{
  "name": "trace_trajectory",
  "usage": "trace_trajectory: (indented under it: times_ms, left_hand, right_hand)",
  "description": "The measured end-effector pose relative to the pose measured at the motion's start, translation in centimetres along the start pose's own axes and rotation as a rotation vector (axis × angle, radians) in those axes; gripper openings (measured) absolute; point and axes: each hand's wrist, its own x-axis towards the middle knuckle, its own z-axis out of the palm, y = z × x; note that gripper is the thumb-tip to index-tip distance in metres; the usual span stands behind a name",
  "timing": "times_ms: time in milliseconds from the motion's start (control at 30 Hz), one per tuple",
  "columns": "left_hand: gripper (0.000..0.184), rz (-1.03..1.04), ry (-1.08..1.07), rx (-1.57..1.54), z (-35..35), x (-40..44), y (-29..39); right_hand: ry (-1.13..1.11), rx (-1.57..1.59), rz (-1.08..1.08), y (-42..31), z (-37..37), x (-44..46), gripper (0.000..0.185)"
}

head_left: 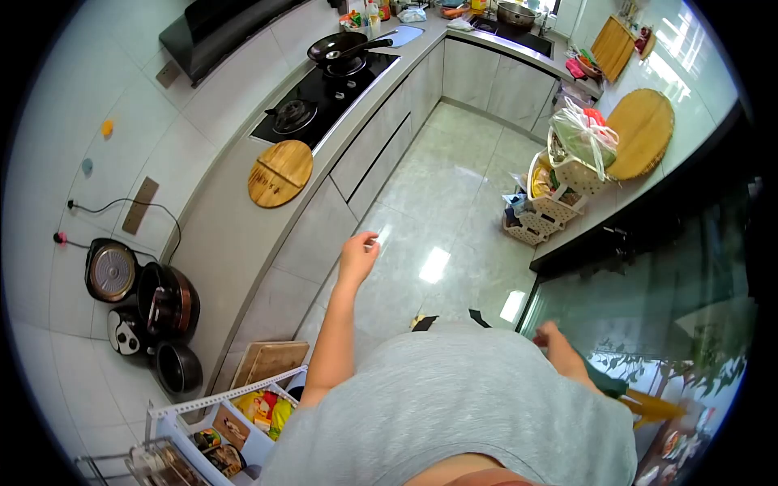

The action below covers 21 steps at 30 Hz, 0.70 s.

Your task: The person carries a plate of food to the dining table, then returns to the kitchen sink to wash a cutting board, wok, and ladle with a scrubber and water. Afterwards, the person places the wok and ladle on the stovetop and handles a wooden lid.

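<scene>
My left hand (358, 257) hangs in the air over the floor, beside the lower cabinets. Its fingers are loosely bent and a little apart, with nothing between them. On the counter ahead of it lies a round wooden lid (280, 173), not touched. My right hand (552, 337) is low at my right side, near the dark glass door (648, 292). Motion blurs its fingers, so I cannot make out whether it holds anything.
A black wok (337, 47) sits on the gas stove (304, 109). An open rice cooker (174, 300) stands at the counter's left end. Stacked baskets (559, 198) line the right wall. A white storage rack (174, 421) is close at my left, beside leaning boards (271, 362).
</scene>
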Motion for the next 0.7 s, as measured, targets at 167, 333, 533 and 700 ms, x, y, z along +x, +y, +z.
trace_trajectory:
  times_ms: [167,333,533,700]
  left_hand:
    - [0.025,0.094,-0.286,0.008,6.4,10.6,1.5]
    - [0.024,0.11,-0.393,0.039,11.9,20.8,1.1]
    - [0.025,0.072,-0.399,0.131,13.8,34.6,2.3]
    - [0.025,0.016,-0.322,0.082,14.2,43.6,4.0]
  right_hand:
    - [-0.001,-0.182,-0.198,-3.2,-0.8,-5.7,0.023]
    - [-0.077,-0.263,-0.259,-8.7,-0.3,-0.3,0.022]
    - [-0.069,-0.542,-0.456,-22.4,-4.9,9.7,0.024]
    - [0.054,-0.613,-0.679,-42.9,-10.6,19.6,0.023]
